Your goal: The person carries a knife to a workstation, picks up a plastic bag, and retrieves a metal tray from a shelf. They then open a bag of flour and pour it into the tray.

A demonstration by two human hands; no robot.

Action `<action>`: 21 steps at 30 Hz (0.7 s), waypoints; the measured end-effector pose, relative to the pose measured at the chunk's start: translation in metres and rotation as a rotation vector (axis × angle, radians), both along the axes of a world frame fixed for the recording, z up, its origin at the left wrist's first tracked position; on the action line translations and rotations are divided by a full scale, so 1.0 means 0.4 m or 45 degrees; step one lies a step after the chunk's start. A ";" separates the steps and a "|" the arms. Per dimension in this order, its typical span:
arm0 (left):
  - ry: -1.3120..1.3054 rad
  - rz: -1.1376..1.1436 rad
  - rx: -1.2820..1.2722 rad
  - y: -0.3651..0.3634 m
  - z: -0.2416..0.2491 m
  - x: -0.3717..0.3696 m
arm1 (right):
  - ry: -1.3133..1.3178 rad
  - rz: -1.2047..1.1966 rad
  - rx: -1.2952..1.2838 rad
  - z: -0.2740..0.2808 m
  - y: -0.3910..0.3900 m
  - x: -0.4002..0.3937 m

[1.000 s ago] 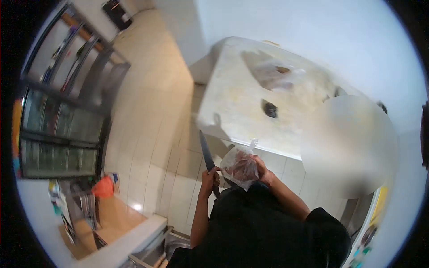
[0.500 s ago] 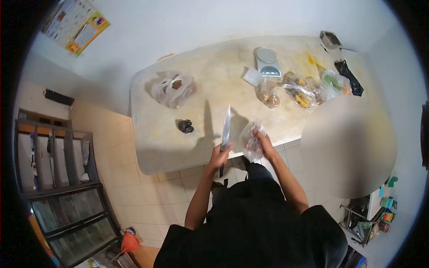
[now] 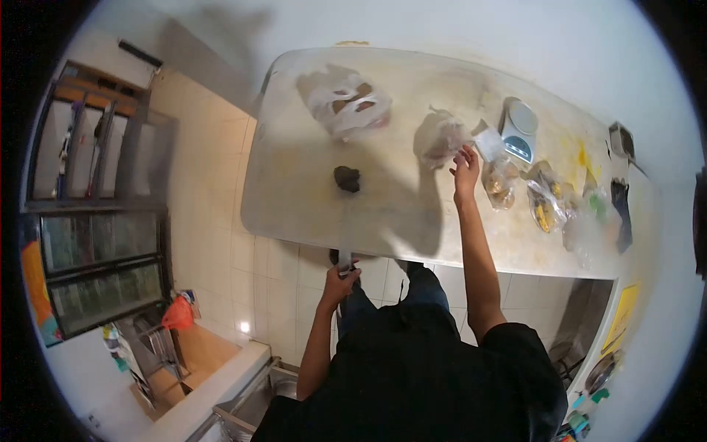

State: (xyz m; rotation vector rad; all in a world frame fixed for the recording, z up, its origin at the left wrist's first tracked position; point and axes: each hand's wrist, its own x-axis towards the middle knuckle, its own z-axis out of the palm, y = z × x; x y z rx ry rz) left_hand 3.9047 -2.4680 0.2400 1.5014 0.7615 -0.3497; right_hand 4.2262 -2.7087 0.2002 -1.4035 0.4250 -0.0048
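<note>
1. As the head view shows, the left hand (image 3: 340, 284) clenches the knife (image 3: 345, 259) by the table's (image 3: 283, 199) near edge.
2. Whether the right hand (image 3: 466, 171) grasps the bag (image 3: 446, 141), nearer the far edge, I cannot tell.
3. Placing or lifting it seems underway; next, fingers need sureness.

Honestly no labels, brands or numbers are coming through readable, even the display (image 3: 518, 151) of that scale (image 3: 523, 116) on the desk (image 3: 291, 210) is looking too tiny.
</note>
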 end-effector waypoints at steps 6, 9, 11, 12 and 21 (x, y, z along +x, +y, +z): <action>-0.014 0.341 -0.086 0.215 -0.015 -0.104 | -0.025 0.669 -0.117 0.006 0.357 -0.219; -0.195 0.377 -0.073 0.386 -0.043 -0.165 | 0.187 1.179 -0.118 -0.057 0.593 -0.392; -0.195 0.370 -0.048 0.531 -0.026 -0.208 | 0.204 1.577 -0.001 -0.063 0.758 -0.526; -0.163 0.347 -0.015 0.604 -0.012 -0.238 | 0.260 1.775 -0.082 -0.003 0.851 -0.591; -0.536 0.647 0.061 1.203 0.041 -0.344 | -0.034 2.677 -0.220 0.072 1.547 -0.831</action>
